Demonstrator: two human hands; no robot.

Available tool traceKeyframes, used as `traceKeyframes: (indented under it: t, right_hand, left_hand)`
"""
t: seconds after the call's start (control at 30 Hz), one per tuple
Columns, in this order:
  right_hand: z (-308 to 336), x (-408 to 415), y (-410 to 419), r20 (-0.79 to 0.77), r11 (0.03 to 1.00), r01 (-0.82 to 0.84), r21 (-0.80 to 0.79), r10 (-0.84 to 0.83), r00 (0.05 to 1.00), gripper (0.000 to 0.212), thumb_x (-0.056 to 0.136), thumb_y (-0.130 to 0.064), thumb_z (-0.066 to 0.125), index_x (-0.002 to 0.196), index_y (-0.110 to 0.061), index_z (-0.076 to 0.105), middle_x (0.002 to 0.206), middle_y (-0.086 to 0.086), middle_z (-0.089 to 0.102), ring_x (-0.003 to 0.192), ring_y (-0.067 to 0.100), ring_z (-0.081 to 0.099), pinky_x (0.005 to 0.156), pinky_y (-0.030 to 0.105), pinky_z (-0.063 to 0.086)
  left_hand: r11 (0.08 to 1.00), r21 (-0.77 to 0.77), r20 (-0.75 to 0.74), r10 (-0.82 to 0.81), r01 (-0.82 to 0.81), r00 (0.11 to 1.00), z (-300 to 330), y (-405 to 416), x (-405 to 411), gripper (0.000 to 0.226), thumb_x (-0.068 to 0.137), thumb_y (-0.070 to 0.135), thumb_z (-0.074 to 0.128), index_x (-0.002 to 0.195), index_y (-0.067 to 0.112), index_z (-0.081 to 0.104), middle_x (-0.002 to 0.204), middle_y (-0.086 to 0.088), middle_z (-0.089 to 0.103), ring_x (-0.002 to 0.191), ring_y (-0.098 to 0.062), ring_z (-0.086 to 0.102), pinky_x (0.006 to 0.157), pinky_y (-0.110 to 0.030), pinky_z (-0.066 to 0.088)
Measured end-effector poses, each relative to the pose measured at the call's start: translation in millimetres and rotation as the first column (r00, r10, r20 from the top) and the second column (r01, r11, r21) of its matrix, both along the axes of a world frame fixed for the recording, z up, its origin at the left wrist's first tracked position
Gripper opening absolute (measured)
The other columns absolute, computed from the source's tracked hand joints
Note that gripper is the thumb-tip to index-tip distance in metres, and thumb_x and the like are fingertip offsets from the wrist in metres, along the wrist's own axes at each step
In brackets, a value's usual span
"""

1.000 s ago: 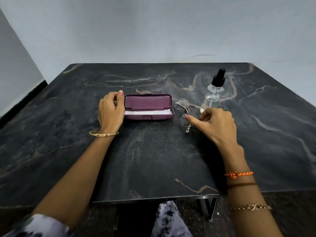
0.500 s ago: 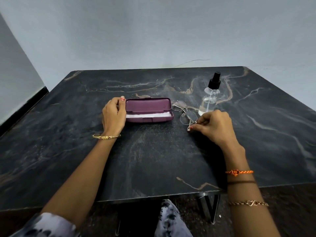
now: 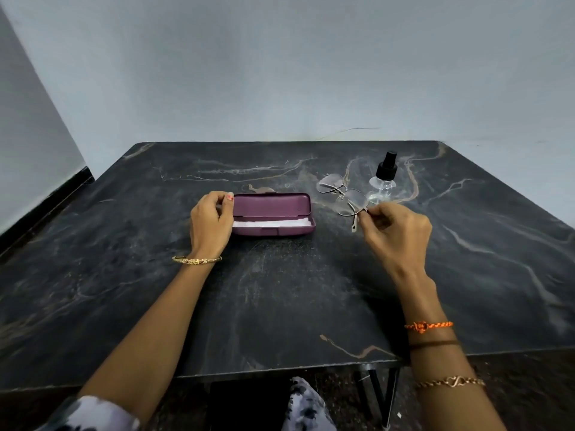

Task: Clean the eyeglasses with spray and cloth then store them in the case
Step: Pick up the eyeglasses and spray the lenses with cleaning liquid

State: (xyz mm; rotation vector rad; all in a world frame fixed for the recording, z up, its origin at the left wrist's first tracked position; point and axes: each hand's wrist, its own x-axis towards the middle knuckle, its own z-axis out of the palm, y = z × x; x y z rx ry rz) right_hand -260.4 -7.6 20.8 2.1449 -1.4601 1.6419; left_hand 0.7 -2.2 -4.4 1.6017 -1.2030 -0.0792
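Observation:
A purple eyeglass case point(image 3: 273, 206) lies open in the middle of the dark marble table point(image 3: 280, 290), with a white cloth point(image 3: 270, 224) inside it. My left hand point(image 3: 210, 227) grips the case's left end. My right hand point(image 3: 396, 233) pinches the near hinge of thin metal-rimmed eyeglasses point(image 3: 342, 194) and holds them lifted and tilted above the table, to the right of the case. A clear spray bottle point(image 3: 384, 181) with a black nozzle stands just behind the glasses.
The table stands against a pale wall, with another wall at the left. Its front edge is near my lap, and a black metal leg point(image 3: 378, 396) shows below it.
My right hand has taken the eyeglasses by the near hinge and raised them off the table. My left hand has stayed on the case. The view has tilted up.

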Motion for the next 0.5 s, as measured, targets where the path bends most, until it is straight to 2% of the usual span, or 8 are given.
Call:
traceKeyframes:
  t: [0.07, 0.17, 0.27, 0.33, 0.4, 0.47, 0.5]
  right_hand:
    - [6, 3, 0, 0.043, 0.998, -0.043, -0.038, 0.045, 0.998, 0.010, 0.072, -0.005, 0.070, 0.064, -0.003, 0.066, 0.059, 0.011, 0.069, 0.051, 0.021, 0.063, 0.054, 0.030, 0.050]
    - [19, 12, -4, 0.101, 0.984, -0.137, -0.113, 0.149, 0.984, 0.007, 0.073, -0.005, 0.072, 0.068, -0.002, 0.068, 0.064, 0.011, 0.070, 0.054, 0.012, 0.061, 0.054, 0.023, 0.052]
    - [33, 22, -16, 0.182, 0.966, -0.218, -0.141, 0.241, 0.953, 0.007, 0.076, -0.007, 0.071, 0.072, -0.001, 0.068, 0.067, 0.007, 0.069, 0.057, 0.012, 0.062, 0.055, 0.017, 0.053]
    - [37, 32, -23, 0.245, 0.952, -0.275, -0.133, 0.300, 0.922, 0.007, 0.076, -0.008, 0.070, 0.074, -0.001, 0.068, 0.069, 0.003, 0.067, 0.058, 0.008, 0.062, 0.055, 0.012, 0.052]
    - [37, 42, -28, 0.304, 0.930, -0.348, -0.117, 0.367, 0.879, 0.006, 0.077, -0.005, 0.069, 0.075, 0.000, 0.066, 0.069, 0.002, 0.065, 0.063, 0.007, 0.062, 0.056, 0.006, 0.049]
    - [32, 50, -34, 0.334, 0.914, -0.397, -0.085, 0.402, 0.853, 0.005, 0.078, -0.004, 0.068, 0.077, 0.000, 0.065, 0.069, 0.002, 0.065, 0.066, 0.006, 0.063, 0.056, 0.008, 0.051]
    - [29, 53, -37, 0.355, 0.907, -0.416, -0.071, 0.413, 0.839, 0.004, 0.078, -0.004, 0.067, 0.077, -0.002, 0.064, 0.069, -0.001, 0.065, 0.065, 0.005, 0.064, 0.056, 0.012, 0.053]
  left_hand:
    - [0.999, -0.049, -0.012, -0.006, 0.005, 1.000, 1, 1, -1, 0.019, 0.090, 0.014, 0.049, 0.098, 0.002, 0.061, 0.096, -0.018, 0.064, 0.086, -0.025, 0.059, 0.073, -0.030, 0.048]
    - [0.986, -0.161, -0.039, -0.043, 0.036, 0.998, 7, 2, -4, 0.017, 0.089, 0.011, 0.050, 0.100, 0.003, 0.061, 0.097, -0.013, 0.063, 0.086, -0.017, 0.056, 0.068, -0.010, 0.044]
    - [0.963, -0.261, -0.217, -0.125, 0.066, 0.968, 23, -3, -7, 0.016, 0.091, 0.014, 0.048, 0.100, 0.011, 0.061, 0.096, -0.004, 0.063, 0.083, -0.011, 0.058, 0.064, -0.013, 0.049]
    - [0.943, -0.298, -0.410, -0.268, 0.149, 0.872, 38, -12, -13, 0.017, 0.093, 0.015, 0.044, 0.099, 0.013, 0.060, 0.092, 0.000, 0.063, 0.079, -0.007, 0.059, 0.058, -0.012, 0.051]
    - [0.904, -0.344, -0.579, -0.416, 0.253, 0.701, 53, -21, -19, 0.022, 0.094, 0.017, 0.040, 0.097, 0.012, 0.061, 0.088, 0.001, 0.066, 0.073, -0.007, 0.062, 0.056, -0.013, 0.052]
    - [0.858, -0.400, -0.661, -0.514, 0.323, 0.546, 63, -29, -22, 0.025, 0.094, 0.019, 0.040, 0.093, 0.011, 0.063, 0.081, 0.004, 0.072, 0.067, -0.007, 0.067, 0.056, -0.016, 0.054]
    - [0.842, -0.420, -0.669, -0.540, 0.340, 0.511, 65, -31, -22, 0.023, 0.093, 0.017, 0.041, 0.092, 0.011, 0.063, 0.078, 0.006, 0.074, 0.066, -0.007, 0.068, 0.057, -0.016, 0.054]
